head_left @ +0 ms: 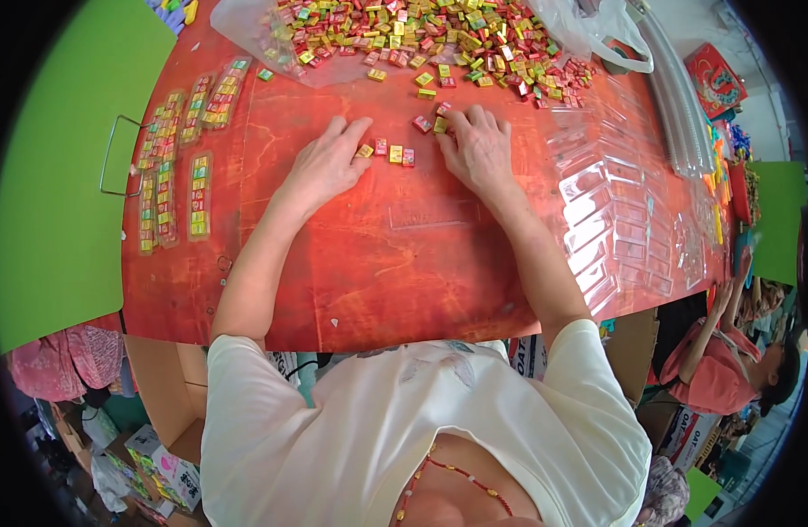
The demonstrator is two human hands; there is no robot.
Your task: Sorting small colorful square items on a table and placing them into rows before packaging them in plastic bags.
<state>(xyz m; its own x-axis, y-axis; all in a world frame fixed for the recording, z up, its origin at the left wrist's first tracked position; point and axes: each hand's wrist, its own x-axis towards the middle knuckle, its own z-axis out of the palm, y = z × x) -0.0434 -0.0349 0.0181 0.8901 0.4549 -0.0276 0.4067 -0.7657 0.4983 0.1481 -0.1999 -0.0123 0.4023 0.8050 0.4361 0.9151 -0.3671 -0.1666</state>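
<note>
My left hand [332, 160] rests on the red table, its bent fingers and thumb around a small yellow box [364, 151]. Just right of it stand three more small boxes in a loose row: a red one [381, 147], a yellow one [395, 154] and another red one [409, 157]. My right hand [481, 151] is curled at a second yellow box [440, 126], its fingertips partly hidden. Beside those fingers lie a red box [422, 124] and a red-topped one [443, 108]. Nearer me, a clear plastic tray [433, 220] lies flat between my forearms.
A large heap of small red and yellow boxes [439, 35] fills the far side, partly on plastic bags. Several filled clear trays [200, 195] lie at left. Loose clear trays [601, 215] spread at right, near stacked trays [676, 105]. Another person [716, 369] is at far right.
</note>
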